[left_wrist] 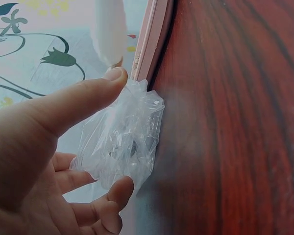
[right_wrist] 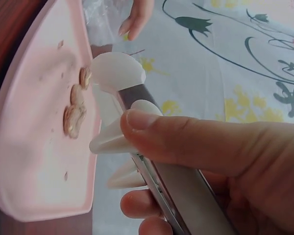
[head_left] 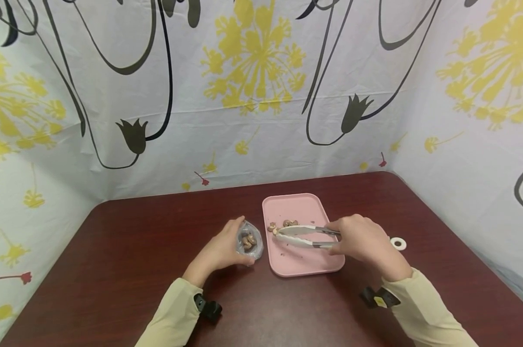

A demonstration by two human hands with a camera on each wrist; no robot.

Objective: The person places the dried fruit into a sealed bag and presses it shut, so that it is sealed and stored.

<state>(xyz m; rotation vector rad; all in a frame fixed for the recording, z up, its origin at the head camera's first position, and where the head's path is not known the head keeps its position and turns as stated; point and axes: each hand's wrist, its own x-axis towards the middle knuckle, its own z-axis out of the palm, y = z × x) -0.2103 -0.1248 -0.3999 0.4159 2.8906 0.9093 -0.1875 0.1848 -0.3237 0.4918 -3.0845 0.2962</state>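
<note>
My left hand (head_left: 218, 250) holds a clear plastic bag (left_wrist: 132, 132) from its left side, thumb and fingers round its open mouth. Several brown, curved nuts that look like cashews (head_left: 248, 241) lie inside it. Just to the right is a pink tray (head_left: 306, 265) with more of these nuts (head_left: 290, 223) near its left edge. My right hand (head_left: 361, 238) grips metal tongs (head_left: 302, 242) with white tips, held low over the tray. The tips are at the nuts by the tray's left rim; whether they pinch one is hard to tell.
A white ring-shaped roll (head_left: 398, 243) sits on the dark red table (head_left: 135, 260), partly behind my right hand. Small brown crumbs dot the tray. A patterned cloth (head_left: 261, 144) hangs behind the table and along its sides.
</note>
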